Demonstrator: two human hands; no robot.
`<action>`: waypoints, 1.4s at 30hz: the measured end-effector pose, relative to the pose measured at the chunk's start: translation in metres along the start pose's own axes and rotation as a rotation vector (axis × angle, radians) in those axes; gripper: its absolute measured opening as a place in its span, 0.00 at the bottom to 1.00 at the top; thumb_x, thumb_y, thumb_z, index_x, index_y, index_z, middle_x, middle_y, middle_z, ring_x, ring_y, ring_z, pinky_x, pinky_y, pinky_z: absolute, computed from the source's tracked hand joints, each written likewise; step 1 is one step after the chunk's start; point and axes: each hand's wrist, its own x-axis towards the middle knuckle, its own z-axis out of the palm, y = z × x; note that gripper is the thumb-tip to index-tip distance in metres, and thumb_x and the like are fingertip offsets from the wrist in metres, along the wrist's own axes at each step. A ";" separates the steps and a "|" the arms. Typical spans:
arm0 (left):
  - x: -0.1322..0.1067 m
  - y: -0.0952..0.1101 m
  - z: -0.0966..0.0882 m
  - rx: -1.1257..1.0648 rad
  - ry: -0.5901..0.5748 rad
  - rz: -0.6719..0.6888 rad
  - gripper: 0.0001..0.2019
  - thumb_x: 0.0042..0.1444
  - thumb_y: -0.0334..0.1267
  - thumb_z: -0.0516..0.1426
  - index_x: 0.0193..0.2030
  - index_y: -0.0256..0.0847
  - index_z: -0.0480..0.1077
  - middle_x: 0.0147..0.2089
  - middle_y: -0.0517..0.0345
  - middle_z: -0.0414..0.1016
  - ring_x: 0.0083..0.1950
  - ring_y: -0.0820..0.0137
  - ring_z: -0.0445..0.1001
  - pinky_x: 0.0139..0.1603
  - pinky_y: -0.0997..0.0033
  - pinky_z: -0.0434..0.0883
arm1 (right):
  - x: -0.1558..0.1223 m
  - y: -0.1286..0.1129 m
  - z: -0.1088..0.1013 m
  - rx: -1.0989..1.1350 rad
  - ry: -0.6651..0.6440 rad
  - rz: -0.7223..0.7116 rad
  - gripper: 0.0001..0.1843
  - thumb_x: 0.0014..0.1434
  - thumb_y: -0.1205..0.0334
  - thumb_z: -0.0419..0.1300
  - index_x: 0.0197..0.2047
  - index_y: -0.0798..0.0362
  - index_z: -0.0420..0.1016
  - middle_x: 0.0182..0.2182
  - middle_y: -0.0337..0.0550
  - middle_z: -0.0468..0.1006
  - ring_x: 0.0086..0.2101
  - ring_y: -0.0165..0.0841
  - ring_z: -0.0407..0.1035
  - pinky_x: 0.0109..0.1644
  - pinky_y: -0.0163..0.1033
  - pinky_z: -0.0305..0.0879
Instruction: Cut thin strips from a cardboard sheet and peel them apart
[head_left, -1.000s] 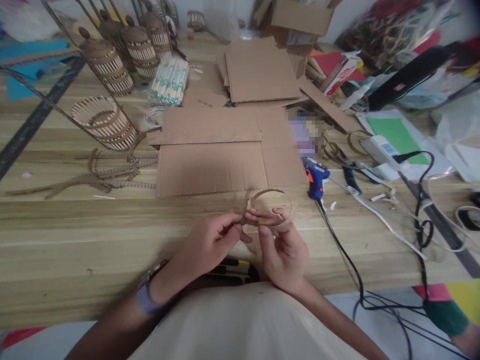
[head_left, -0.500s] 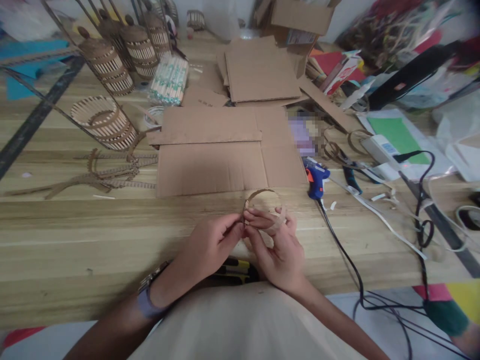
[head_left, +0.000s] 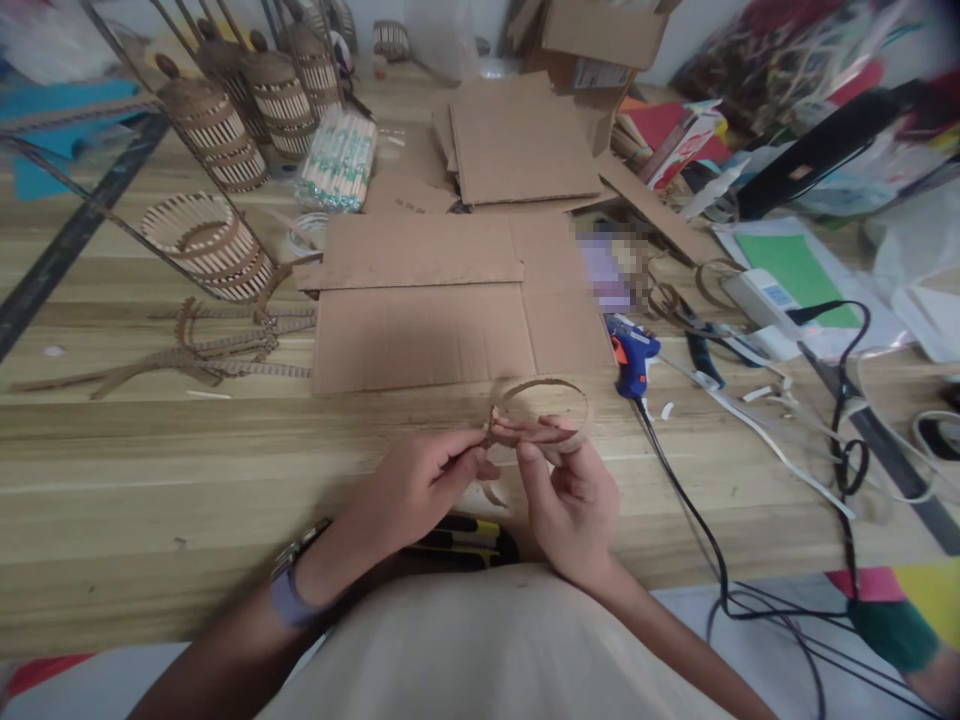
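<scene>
A thin brown cardboard strip (head_left: 551, 383), curled into a loop, is held above the table's near edge. My left hand (head_left: 424, 480) pinches it at the left side of the loop, thumb against fingers. My right hand (head_left: 574, 495) has its fingers stretched left through the loop, and the strip's right side passes around them near the thumb. A tail of the strip hangs below my left fingertips. Partly under my left forearm lies a black and yellow utility knife (head_left: 465, 540).
Cardboard sheets (head_left: 427, 335) lie ahead. A blue glue gun (head_left: 634, 355) with a black cord rests to the right. Cardboard strips (head_left: 225, 345) and a slatted stick basket (head_left: 210, 245) are on the left, near a packet of sticks (head_left: 337, 160). Pliers (head_left: 705, 358) lie at right.
The loop has opened wider to the right. My right hand has shifted slightly right, its thumb moving away from my left fingertips, which stay on the strip.
</scene>
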 end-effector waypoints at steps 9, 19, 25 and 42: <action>0.002 0.004 0.002 0.131 0.042 -0.051 0.16 0.70 0.46 0.49 0.39 0.40 0.74 0.35 0.58 0.80 0.37 0.67 0.78 0.37 0.72 0.68 | 0.007 -0.002 -0.001 -0.146 -0.060 -0.222 0.10 0.66 0.66 0.61 0.49 0.45 0.72 0.43 0.40 0.86 0.45 0.39 0.81 0.57 0.50 0.65; -0.001 0.003 0.005 0.072 0.043 -0.004 0.15 0.70 0.42 0.49 0.39 0.40 0.74 0.37 0.57 0.83 0.38 0.68 0.80 0.38 0.74 0.69 | 0.008 -0.004 -0.004 -0.185 -0.052 -0.238 0.08 0.66 0.69 0.59 0.46 0.46 0.70 0.40 0.39 0.87 0.42 0.36 0.82 0.54 0.49 0.68; -0.001 0.002 0.002 0.029 0.007 0.028 0.15 0.71 0.40 0.50 0.39 0.40 0.75 0.38 0.56 0.84 0.39 0.69 0.82 0.39 0.74 0.71 | 0.003 -0.001 -0.002 -0.091 -0.020 -0.118 0.07 0.67 0.67 0.59 0.46 0.45 0.73 0.38 0.39 0.86 0.41 0.37 0.81 0.53 0.50 0.71; 0.000 0.003 0.005 0.159 0.077 -0.041 0.15 0.69 0.44 0.49 0.39 0.41 0.73 0.35 0.58 0.81 0.35 0.69 0.77 0.34 0.74 0.65 | 0.007 -0.003 -0.003 -0.186 -0.082 -0.247 0.10 0.65 0.68 0.61 0.48 0.45 0.71 0.42 0.40 0.87 0.44 0.38 0.81 0.55 0.48 0.63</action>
